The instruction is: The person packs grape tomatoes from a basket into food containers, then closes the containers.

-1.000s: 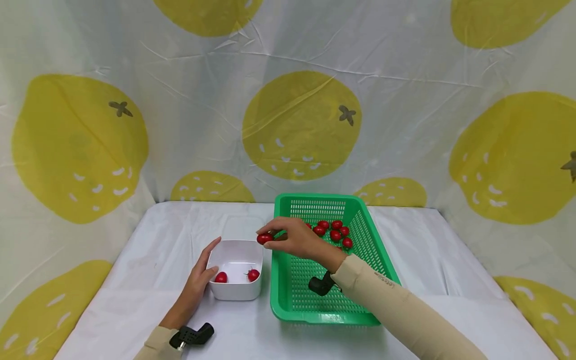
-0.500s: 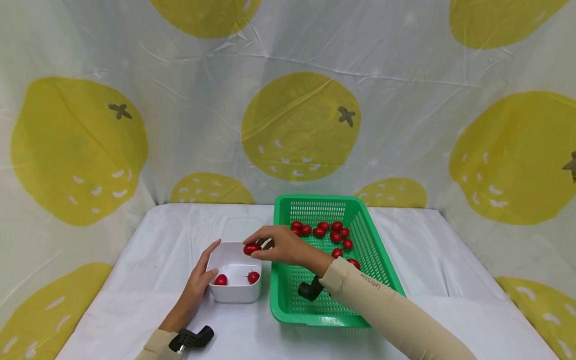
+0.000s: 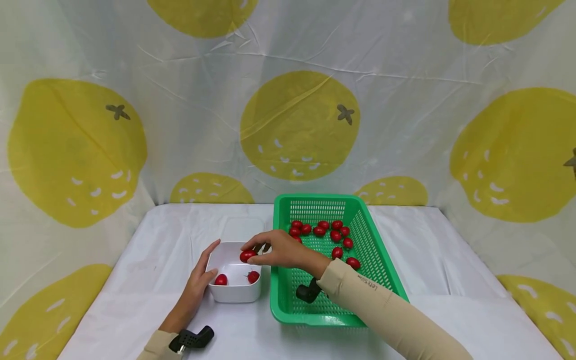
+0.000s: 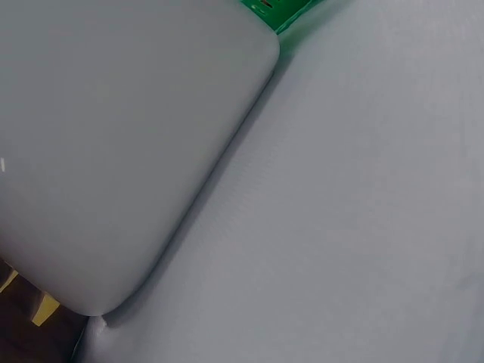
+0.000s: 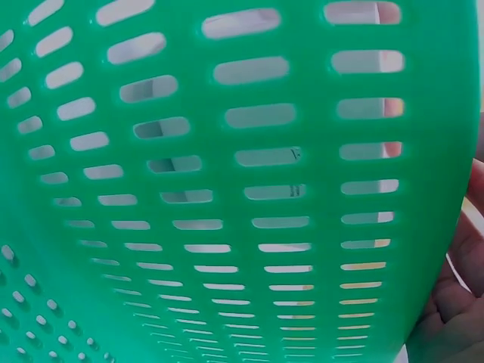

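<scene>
Over white box (image 3: 236, 294), right hand (image 3: 280, 250) pinches red tomato (image 3: 247, 256) between thumb and fingertips, above two small tomatoes (image 3: 221, 280) inside. Left hand (image 3: 198, 275) touches box's left side, fingers fairly straight. Held tomato probably light, firm, smooth enough to slip — yet likely to bruise if squeezed hard. Best hold: gentle pinch across rounded middle. Box looks light, stiff; hand against wall should steady it.

Beige sleeves (image 3: 391, 315), the right one bearing dark lettering (image 3: 368, 283), end near black, angled wrist cameras (image 3: 191, 340).
</scene>
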The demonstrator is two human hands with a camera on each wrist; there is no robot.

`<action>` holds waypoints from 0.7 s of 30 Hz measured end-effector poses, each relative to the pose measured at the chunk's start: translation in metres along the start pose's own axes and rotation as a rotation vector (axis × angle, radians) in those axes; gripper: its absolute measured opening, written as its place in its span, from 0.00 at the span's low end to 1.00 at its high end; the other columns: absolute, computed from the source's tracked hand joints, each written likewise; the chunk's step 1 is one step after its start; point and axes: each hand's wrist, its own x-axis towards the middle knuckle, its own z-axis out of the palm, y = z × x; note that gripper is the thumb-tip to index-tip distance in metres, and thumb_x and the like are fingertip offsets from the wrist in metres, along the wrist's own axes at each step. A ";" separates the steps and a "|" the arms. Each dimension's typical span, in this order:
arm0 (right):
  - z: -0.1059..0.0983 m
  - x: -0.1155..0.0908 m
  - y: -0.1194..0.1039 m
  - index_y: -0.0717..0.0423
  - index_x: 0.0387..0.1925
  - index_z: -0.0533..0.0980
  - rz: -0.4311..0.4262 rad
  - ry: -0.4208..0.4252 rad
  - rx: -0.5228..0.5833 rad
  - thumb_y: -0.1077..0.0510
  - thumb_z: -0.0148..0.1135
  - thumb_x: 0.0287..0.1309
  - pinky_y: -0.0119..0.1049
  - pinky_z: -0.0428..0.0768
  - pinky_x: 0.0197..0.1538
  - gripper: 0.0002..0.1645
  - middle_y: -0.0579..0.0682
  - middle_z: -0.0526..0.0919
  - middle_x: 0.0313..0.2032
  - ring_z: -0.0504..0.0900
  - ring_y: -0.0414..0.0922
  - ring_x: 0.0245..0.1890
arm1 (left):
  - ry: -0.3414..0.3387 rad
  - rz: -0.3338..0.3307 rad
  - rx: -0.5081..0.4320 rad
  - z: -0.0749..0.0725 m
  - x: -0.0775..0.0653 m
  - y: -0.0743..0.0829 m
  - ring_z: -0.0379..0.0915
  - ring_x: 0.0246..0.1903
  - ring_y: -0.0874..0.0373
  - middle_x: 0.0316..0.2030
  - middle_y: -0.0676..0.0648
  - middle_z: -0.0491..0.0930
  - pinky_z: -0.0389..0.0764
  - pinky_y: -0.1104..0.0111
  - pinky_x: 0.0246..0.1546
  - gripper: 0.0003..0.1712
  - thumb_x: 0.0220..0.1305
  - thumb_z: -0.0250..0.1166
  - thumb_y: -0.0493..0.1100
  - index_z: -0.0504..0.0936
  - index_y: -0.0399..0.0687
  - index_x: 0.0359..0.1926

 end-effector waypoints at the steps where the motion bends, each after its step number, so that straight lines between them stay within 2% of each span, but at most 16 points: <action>1: 0.000 0.000 0.000 0.48 0.51 0.81 0.000 0.000 -0.003 0.53 0.67 0.59 0.34 0.80 0.47 0.18 0.39 0.84 0.43 0.80 0.33 0.41 | 0.002 -0.001 0.003 0.000 0.000 0.000 0.34 0.73 0.50 0.74 0.54 0.47 0.33 0.31 0.62 0.37 0.66 0.45 0.38 0.53 0.65 0.74; 8: 0.000 0.000 0.001 0.48 0.51 0.82 0.011 -0.005 -0.007 0.52 0.66 0.60 0.33 0.79 0.48 0.17 0.47 0.84 0.48 0.80 0.37 0.44 | 0.002 0.010 0.010 0.000 0.001 -0.001 0.37 0.73 0.50 0.74 0.53 0.48 0.34 0.31 0.63 0.37 0.66 0.46 0.39 0.53 0.63 0.74; 14: 0.000 0.000 0.001 0.47 0.51 0.82 0.004 0.001 -0.015 0.52 0.65 0.60 0.32 0.79 0.48 0.17 0.46 0.84 0.48 0.80 0.36 0.43 | 0.002 0.041 0.009 0.000 0.002 -0.001 0.37 0.72 0.49 0.74 0.51 0.48 0.34 0.31 0.62 0.36 0.66 0.46 0.38 0.54 0.61 0.74; 21: -0.001 -0.001 0.001 0.50 0.51 0.82 -0.014 -0.004 0.010 0.52 0.65 0.60 0.31 0.79 0.48 0.17 0.49 0.84 0.48 0.81 0.38 0.43 | -0.023 0.074 -0.038 0.000 0.000 -0.001 0.40 0.71 0.46 0.74 0.47 0.47 0.37 0.34 0.64 0.36 0.67 0.44 0.36 0.52 0.55 0.75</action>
